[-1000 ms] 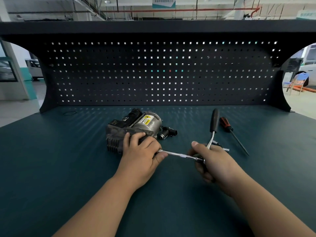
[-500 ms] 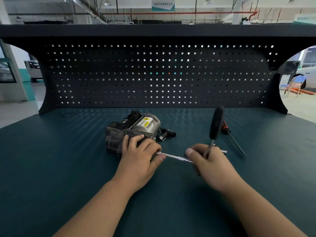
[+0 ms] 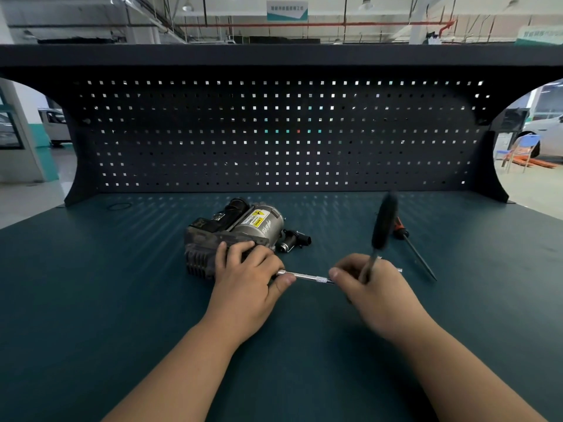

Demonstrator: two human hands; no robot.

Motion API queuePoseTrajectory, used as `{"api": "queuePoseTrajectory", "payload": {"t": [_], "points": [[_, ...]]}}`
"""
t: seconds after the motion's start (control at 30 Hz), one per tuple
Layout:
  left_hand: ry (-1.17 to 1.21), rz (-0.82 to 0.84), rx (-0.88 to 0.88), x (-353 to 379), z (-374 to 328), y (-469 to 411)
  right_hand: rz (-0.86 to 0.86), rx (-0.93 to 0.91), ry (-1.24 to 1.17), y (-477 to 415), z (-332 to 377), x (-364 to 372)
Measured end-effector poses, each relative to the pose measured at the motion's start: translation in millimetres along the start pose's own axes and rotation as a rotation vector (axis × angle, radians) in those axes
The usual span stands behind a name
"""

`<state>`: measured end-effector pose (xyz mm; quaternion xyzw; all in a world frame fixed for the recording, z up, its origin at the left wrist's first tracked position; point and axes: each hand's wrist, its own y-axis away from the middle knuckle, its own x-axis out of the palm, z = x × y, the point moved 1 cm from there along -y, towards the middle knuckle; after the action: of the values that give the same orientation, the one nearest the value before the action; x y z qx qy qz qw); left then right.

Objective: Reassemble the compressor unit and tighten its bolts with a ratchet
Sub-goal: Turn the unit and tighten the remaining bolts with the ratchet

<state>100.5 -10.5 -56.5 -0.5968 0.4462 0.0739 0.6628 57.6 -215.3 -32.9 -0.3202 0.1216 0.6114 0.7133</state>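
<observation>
Fingers [image 3: 234, 249] of the left hand [image 3: 246, 281] curl over the near end of the compressor unit [image 3: 243, 226], which sits left of centre on the bench [image 3: 122, 300], with the thumb against the extension bar [image 3: 304, 275]. The right hand [image 3: 380, 295] grips the ratchet [image 3: 384, 223] near its head. Since a second ago its black handle, now blurred, has swung across the orange grip of the screwdriver [image 3: 420, 257], and the right thumb has crept leftward along the bar.

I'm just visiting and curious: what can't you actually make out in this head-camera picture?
Head view:
- extension bar: its tip, and any bolt there, hidden behind the left hand on the compressor.
- ratchet: head buried in the right hand; handle motion-blurred.
- yellow label: text too small.
- screwdriver: handle partly behind the ratchet.
</observation>
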Motion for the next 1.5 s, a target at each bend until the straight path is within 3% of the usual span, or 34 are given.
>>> {"api": "queuePoseTrajectory", "payload": {"t": [0.1, 0.2, 0.33, 0.5, 0.6, 0.7, 0.87, 0.97, 1.07, 1.17, 1.37, 1.5], "points": [[0.001, 0.016, -0.014, -1, -1, -1, -0.067, -0.319, 0.265, 3, -1, -4], [0.024, 0.048, -0.023, -2, 1, 1, -0.047, -0.335, 0.248, 4, -4, -3], [0.082, 0.096, -0.045, -2, 3, 3, 0.070, 0.006, -0.015, 2, -3, 3], [0.131, 0.102, -0.043, -2, 3, 3, 0.197, 0.525, -0.625, -1, 3, 8], [0.132, 0.098, -0.025, -3, 2, 3, 0.229, 0.615, -0.699, -1, 3, 9], [0.122, 0.097, -0.035, -4, 1, 3, 0.192, 0.535, -0.642, 0, 4, 9], [0.090, 0.109, -0.045, -3, 0, 1, 0.028, 0.002, 0.029, 4, 0, -1], [0.085, 0.114, -0.044, -3, 0, 2, 0.013, -0.145, 0.132, 5, -3, -2], [0.080, 0.122, -0.046, -4, 0, 2, 0.032, -0.145, 0.098, 4, -4, -1], [0.051, 0.157, -0.029, -5, 1, 4, 0.046, 0.005, -0.081, 2, -3, 4], [0.046, 0.179, -0.027, -5, 0, 3, 0.199, 0.666, -0.820, -1, 4, 12], [0.036, 0.169, -0.043, -4, 0, 3, 0.232, 0.693, -0.872, -2, 3, 12]]}}
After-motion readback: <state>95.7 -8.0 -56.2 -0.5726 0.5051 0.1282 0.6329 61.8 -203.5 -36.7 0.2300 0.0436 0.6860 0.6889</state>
